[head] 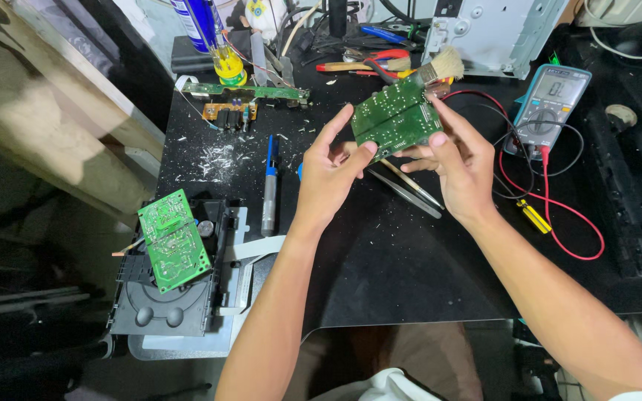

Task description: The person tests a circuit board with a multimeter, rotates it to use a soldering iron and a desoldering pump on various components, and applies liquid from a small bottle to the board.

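**Board lifted off the desk, both hands on it**

While our fingers (369, 148) clamp its edges, we hold the green circuit board (395, 119) tilted above the black desk (380, 260), left hand (328, 174) at its lower corner, right hand (458, 163) along its near side. It is already free of any casing; another green board (174, 241) sits on the black drive unit (161, 304) at the desk's left edge. Tweezers (406, 189) lie just beneath. Open room lies toward us; the multimeter (551, 100) and red leads (559, 215) crowd the right.
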